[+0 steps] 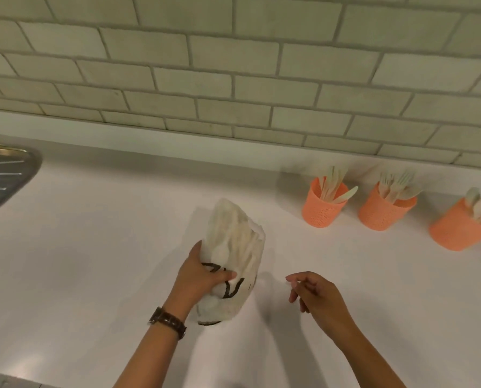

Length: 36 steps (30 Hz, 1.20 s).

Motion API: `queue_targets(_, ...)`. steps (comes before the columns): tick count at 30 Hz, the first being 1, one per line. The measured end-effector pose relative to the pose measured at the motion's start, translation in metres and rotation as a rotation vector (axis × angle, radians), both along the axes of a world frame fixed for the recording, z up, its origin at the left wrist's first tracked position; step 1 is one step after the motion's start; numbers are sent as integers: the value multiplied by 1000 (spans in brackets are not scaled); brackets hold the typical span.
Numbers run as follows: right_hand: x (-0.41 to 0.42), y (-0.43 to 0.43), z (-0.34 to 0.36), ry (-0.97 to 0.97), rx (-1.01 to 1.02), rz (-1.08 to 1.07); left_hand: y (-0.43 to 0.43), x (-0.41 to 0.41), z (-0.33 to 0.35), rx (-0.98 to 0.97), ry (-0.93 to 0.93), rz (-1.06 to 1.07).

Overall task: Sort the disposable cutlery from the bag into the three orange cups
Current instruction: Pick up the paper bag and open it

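Note:
A white plastic bag (pixel 233 247) with dark lettering stands on the white counter (pixel 94 261), pale cutlery showing through its upper part. My left hand (pixel 203 275) grips the bag at its middle from the left. My right hand (pixel 315 295) hovers just right of the bag, fingers loosely curled, holding nothing. Three orange cups stand in a row at the right: the left cup (pixel 322 211) holds knives, the middle cup (pixel 382 214) holds forks, and the right cup (pixel 457 233) holds spoons and is partly cut off by the frame edge.
A tiled wall (pixel 233 79) backs the counter. The corner of a steel sink drainer (pixel 1 175) lies at the far left. A wristwatch (pixel 168 324) is on my left wrist.

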State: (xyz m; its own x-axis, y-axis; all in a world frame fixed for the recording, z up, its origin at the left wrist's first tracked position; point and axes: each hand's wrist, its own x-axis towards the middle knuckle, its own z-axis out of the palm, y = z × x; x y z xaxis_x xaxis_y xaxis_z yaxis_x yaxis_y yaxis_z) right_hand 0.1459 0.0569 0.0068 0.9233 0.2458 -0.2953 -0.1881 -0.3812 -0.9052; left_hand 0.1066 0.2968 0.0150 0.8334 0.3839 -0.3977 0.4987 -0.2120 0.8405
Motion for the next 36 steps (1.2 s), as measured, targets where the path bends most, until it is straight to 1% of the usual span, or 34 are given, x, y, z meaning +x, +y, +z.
queue_targets(1, 2, -3, 1, -11, 8, -9, -3, 4, 2, 140, -86, -62)
queue_targets(4, 5, -11, 7, -40, 45, -43, -15, 13, 5, 708, -373, -318)
queue_targets(5, 6, -13, 9, -47, 58, -53, -18, 15, 2, 820, -456, -409)
queue_targets(6, 7, -16, 11, -52, 70, -59, -21, 14, 1, 873, -492, -511)
queue_targets(7, 8, -18, 12, -57, 79, -61, -23, 12, 1, 875, -473, -617)
queue_targets(8, 9, -19, 12, -63, 86, -63, -23, 9, -1, 824, -401, -713)
queue_targets(10, 10, -21, 13, -77, 97, -73, -19, 2, -2, 613, -185, -830)
queue_targets(11, 11, -21, 12, -84, 100, -81, -18, -1, 0, 503, -155, -800)
queue_targets(12, 12, -22, 12, -89, 103, -86, -17, -3, 2, 416, -189, -709)
queue_targets(13, 14, -22, 12, -97, 106, -89, -16, -4, 2, 372, -261, -569)
queue_targets(14, 15, -21, 13, -108, 112, -90, -12, -4, 2, 397, -349, -393)
queue_targets(15, 15, -20, 14, -122, 119, -91, -7, -3, -1, 473, -405, -212)
queue_targets(16, 16, -18, 14, -139, 121, -96, -1, -1, -4, 553, -413, -51)
queue_targets(17, 18, -15, 15, -159, 119, -106, 3, 2, -6, 598, -377, 66)
queue_targets(18, 20, -11, 16, -190, 103, -117, 7, 5, -9, 595, -308, 117)
queue_targets(19, 23, -7, 15, -243, 64, -119, 9, 8, -10, 552, -234, 111)
queue_targets(21, 36, 1, 9, -408, -107, -72, 9, 16, -11, 438, -131, 45)
queue_targets(22, 45, 4, 4, -481, -196, -28, 6, 19, -7, 418, -113, 14)
queue_targets(23, 55, 9, -2, -516, -275, 15, 2, 22, -3, 436, -127, -4)
queue_targets(24, 63, 14, -5, -492, -338, 38, 0, 25, 4, 468, -160, -9)
queue_targets(26, 76, 23, -6, -353, -365, 22, -4, 26, 18, 483, -238, -17)
queue_targets(28, 82, 27, 1, -301, -269, -4, -6, 22, 31, 441, -291, -17)
queue_targets(30, 80, 25, 19, -322, -103, -22, -5, 13, 42, 417, -328, 13)
queue_targets(32, 73, 19, 41, -329, 52, -26, -5, 3, 52, 443, -374, 31)
queue_targets(34, 61, 12, 60, -362, 132, -5, -11, -2, 63, 475, -448, -14)
queue_targets(36, 48, 7, 75, -398, 157, 10, -25, 0, 75, 505, -521, -136)
